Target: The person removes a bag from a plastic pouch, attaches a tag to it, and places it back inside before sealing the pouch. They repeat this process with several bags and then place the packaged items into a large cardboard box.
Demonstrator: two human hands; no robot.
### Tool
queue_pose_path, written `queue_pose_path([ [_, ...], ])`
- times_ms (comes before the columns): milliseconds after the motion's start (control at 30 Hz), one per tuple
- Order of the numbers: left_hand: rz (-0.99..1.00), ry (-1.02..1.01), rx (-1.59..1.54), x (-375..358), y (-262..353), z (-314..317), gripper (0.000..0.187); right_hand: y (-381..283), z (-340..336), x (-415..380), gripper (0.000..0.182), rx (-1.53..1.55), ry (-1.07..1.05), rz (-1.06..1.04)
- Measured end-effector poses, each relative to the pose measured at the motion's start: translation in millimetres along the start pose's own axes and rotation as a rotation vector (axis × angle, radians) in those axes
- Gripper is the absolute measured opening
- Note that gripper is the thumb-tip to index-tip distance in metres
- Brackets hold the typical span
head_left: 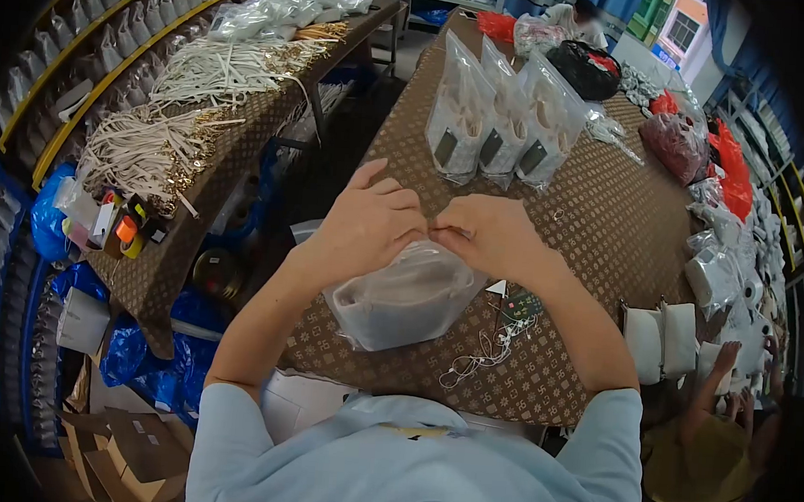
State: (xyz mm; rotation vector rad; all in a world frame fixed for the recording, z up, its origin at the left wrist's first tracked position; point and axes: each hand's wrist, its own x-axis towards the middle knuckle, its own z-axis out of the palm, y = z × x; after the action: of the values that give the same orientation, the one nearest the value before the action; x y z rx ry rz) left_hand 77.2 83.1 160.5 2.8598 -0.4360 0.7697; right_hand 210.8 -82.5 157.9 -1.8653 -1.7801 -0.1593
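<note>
My left hand [367,226] and my right hand [490,238] meet fingertip to fingertip at the top edge of a clear plastic bag [403,302] with a pale, cream-coloured item inside. Both hands pinch the bag's mouth. The bag hangs over the near part of a table with a brown patterned cloth [597,217]. Three filled clear bags [502,119] stand upright farther back on the same table.
White cords and a small dark card [498,331] lie under my right forearm. Bundles of white strips [180,118] cover a side table at left. Tape rolls [127,230] sit at its near end. Red and clear bags [702,168] crowd the right edge. A person [713,426] sits low at right.
</note>
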Motion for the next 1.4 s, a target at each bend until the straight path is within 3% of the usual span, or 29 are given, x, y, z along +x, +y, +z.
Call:
queue_pose_path([
  [100,0.012,0.072,0.11,3.1,-2.7,2.1,0.003,-11.6,-9.4,8.6,0.011,-0.122,-0.081,0.082],
  [233,-0.009,0.235,0.159,4.8,1.0,17.6,0.004,-14.7,-11.8,8.7,0.01,-0.21,-0.014,0.144],
  [300,-0.153,0.56,0.057,-6.8,17.4,22.1,0.008,-12.4,-5.4,6.3,0.01,-0.198,-0.087,0.177],
  [333,-0.145,0.556,0.056,-16.3,26.5,23.5,0.008,-13.2,-5.7,6.4,0.01,-0.198,-0.081,0.183],
  [400,-0.658,0.063,-0.567,-32.7,42.1,27.0,0.022,-17.0,-6.7,4.3,0.012,-0.045,-0.137,0.273],
  [433,-0.658,0.048,-0.582,-33.1,41.9,33.1,0.022,-17.4,-4.8,3.1,0.012,-0.041,-0.144,0.292],
  [500,-0.839,0.08,-1.125,-27.8,34.0,48.7,0.035,-11.4,-5.2,7.5,0.017,0.101,-0.267,0.393],
  [633,-0.866,0.012,-1.213,-16.6,22.1,51.7,0.036,6.7,-4.2,7.7,0.021,0.235,-0.344,0.462],
  [700,-0.864,0.027,-1.345,-19.2,23.3,51.9,0.033,13.5,-0.7,3.6,0.022,0.709,-0.382,0.504],
  [800,-0.748,0.114,-1.479,-25.4,20.3,60.7,0.03,17.8,-0.6,7.9,0.021,0.88,-0.385,0.604],
  [933,-0.746,0.236,-1.438,-30.4,24.6,70.7,0.028,17.5,11.0,15.8,0.014,0.848,-0.368,0.712],
  [1000,-0.727,0.33,-1.31,-34.3,25.3,76.2,0.026,4.4,20.7,15.0,0.012,0.037,0.045,0.263],
  [1033,-0.738,0.247,-1.196,-38.7,40.5,79.1,0.027,14.4,18.8,17.8,0.012,0.043,0.043,0.268],
  [1100,-0.715,0.112,-1.05,-45.7,74.8,78.0,0.028,40.5,14.9,28.5,0.012,-0.174,0.328,0.416],
  [1133,-0.701,0.114,-1.048,-48.3,72.8,77.8,0.028,42.0,12.8,26.0,0.013,-0.214,0.29,0.405],
  [1200,-0.816,0.205,-1.272,-68.0,65.8,78.3,0.026,36.0,0.1,19.5,0.015,-0.093,0.193,0.445],
  [1233,-0.734,0.17,-1.372,-83.9,54.4,78.3,0.014,30.2,-6.6,15.5,0.018,0.045,0.103,0.475],
  [1267,-0.737,0.147,-1.383,-93.0,50.5,77.2,0.014,29.0,-15.0,8.2,0.018,0.047,0.105,0.499],
  [1333,-0.777,0.143,-1.273,-112.8,49.1,75.8,0.013,34.5,-33.1,-20.6,0.034,0.526,0.358,0.438],
  [1367,-0.81,-0.032,-0.919,-132.0,42.2,89.8,0.028,44.6,-39.0,-47.7,0.051,0.655,0.361,0.465],
  [1400,-0.794,-0.061,-0.934,-138.9,41.9,103.9,0.028,51.6,-23.2,-68.8,0.051,0.645,0.38,0.494],
])
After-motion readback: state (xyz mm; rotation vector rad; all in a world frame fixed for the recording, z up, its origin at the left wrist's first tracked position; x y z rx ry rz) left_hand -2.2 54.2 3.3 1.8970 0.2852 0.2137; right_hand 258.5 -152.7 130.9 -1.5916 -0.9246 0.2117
